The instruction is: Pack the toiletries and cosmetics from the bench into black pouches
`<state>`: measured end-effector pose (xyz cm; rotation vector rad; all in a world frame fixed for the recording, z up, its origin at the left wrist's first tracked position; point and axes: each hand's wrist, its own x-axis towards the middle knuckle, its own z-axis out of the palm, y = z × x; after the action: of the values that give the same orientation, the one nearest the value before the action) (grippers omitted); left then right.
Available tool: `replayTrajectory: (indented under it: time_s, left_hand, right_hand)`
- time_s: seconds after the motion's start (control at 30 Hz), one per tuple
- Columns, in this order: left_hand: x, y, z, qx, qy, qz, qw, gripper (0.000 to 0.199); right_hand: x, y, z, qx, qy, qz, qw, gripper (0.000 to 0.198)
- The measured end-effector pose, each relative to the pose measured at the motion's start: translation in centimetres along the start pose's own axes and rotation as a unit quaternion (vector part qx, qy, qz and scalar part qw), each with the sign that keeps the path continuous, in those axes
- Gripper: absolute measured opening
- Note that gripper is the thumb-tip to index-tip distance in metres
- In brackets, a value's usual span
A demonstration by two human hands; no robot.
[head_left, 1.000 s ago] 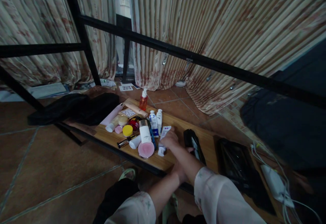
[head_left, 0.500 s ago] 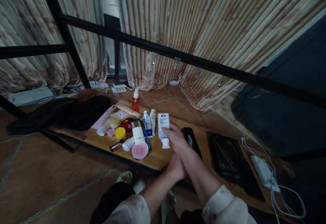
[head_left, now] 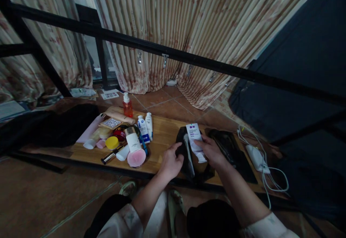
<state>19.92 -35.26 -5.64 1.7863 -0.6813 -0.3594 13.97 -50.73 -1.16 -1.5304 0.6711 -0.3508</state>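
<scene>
My right hand [head_left: 213, 152] is closed around a white squeeze tube [head_left: 193, 134] with purple lettering, its cap end pointing down. The tube is above a black pouch [head_left: 185, 166] whose mouth is spread, showing a pale strip inside. At the pouch's left edge, my left hand [head_left: 171, 161] pinches the rim between thumb and fingers. Two more tubes, a blue-and-white tube [head_left: 143, 129] and a slim white tube [head_left: 149, 125], lie left of the hands.
Cosmetics crowd the left of the wooden bench [head_left: 159, 129]: a pink round case [head_left: 136, 158], a white bottle [head_left: 133, 141], a yellow-lidded jar [head_left: 112, 142]. A red pump bottle [head_left: 128, 106] stands behind. On the right are another black bag [head_left: 229, 151] and a white power strip [head_left: 255, 157] with cables.
The tube has moved right, from beside the other tubes to over the pouch. My left hand has come out from under my right forearm to the pouch rim, and the pouch is spread wider.
</scene>
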Motion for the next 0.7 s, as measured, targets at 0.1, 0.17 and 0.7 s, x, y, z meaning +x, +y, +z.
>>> replayTrajectory:
  time_s: [0.1,0.17,0.7]
  left_hand:
    - [-0.1,0.0,-0.2,0.007,0.009,0.012,1.0,0.052]
    - [-0.1,0.1,-0.4,0.019,0.009,0.009,1.0,0.052]
    - [0.1,0.6,-0.8,0.045,0.023,0.008,0.999,0.05]
  right_hand:
    - [-0.3,0.6,-1.1,-0.043,0.0,-0.011,0.999,0.035]
    - [-0.5,0.6,-1.8,-0.13,0.003,-0.03,0.991,0.029]
    - [-2.6,-0.5,-0.4,-0.608,0.05,-0.022,0.792,0.029]
